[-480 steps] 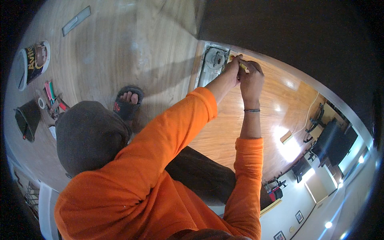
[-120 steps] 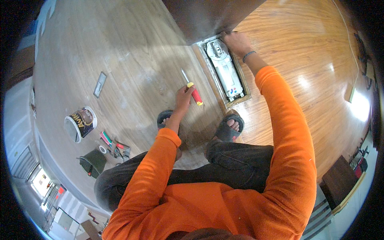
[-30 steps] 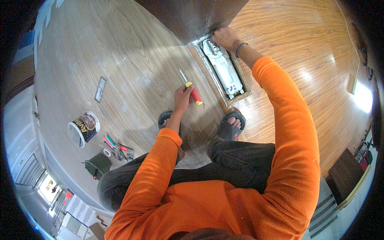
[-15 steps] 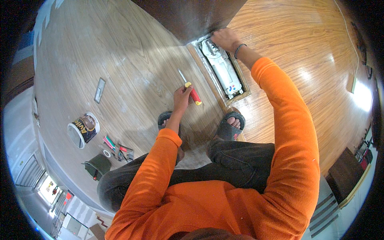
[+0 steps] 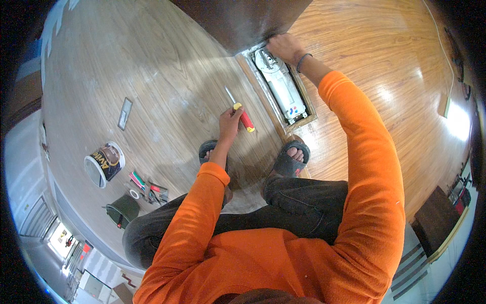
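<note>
My left hand (image 5: pixel 230 123) is closed round the red and yellow handle of a screwdriver (image 5: pixel 246 121), whose metal shaft points away from me above the wood-look floor. My right hand (image 5: pixel 286 49) is curled at the lower edge of a dark brown door (image 5: pixel 243 23). Its fingertips are hidden, so what it grips cannot be made out. Just below that hand lies a silvery floor spring, a door closer (image 5: pixel 279 83), set in a rectangular recess in the floor. A round plate and a spindle show at its far end.
A flat metal cover plate (image 5: pixel 125 114) lies on the floor to the left. Nearer stand a white paint bucket (image 5: pixel 105 164) and a dark green bucket (image 5: pixel 123 210), with several hand tools (image 5: pixel 152 190) beside them. My sandalled feet (image 5: pixel 292 158) are close to the recess.
Almost nothing differs. Both hands keep their places, the screwdriver stays in my left hand, and the door shows no clear movement.
</note>
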Demonstrator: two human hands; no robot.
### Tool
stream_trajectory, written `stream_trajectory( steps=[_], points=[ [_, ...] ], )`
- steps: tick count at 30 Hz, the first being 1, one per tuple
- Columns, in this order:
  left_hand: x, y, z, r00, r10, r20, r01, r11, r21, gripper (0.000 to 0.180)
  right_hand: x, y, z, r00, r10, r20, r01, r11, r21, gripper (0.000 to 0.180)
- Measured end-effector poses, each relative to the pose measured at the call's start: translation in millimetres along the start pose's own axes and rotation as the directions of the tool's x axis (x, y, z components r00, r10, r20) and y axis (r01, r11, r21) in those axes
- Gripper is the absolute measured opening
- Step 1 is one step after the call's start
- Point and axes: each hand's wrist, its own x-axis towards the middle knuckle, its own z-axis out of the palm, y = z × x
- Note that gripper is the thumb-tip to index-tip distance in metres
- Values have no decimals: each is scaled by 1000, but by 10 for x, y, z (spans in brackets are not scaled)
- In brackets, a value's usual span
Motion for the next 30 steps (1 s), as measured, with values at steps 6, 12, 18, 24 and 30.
stream_trajectory(
  steps=[6, 12, 18, 24, 30],
  points=[
    [116, -157, 7, 991, 134, 4, -134, 990, 37, 34, 41, -27, 155, 1000, 28, -4, -28, 999, -45, 19],
    [195, -341, 0, 995, 94, 23, -93, 994, -64, 34, 15, -76, 77, 1000, 3, -6, -4, 997, -78, 17],
    [17, -6, -9, 999, -35, 33, 36, 999, -17, 34, -24, -23, 88, 1000, -7, -29, 5, 998, -69, 17],
    [74, -117, -39, 999, -27, 32, 29, 999, -40, 34, 67, -116, 23, 1000, 18, -4, -18, 999, -48, 18],
    [95, -127, 1, 999, 27, 40, -26, 1000, -15, 35, 22, -88, 71, 997, 64, 36, -62, 996, -67, 16]
  ],
)
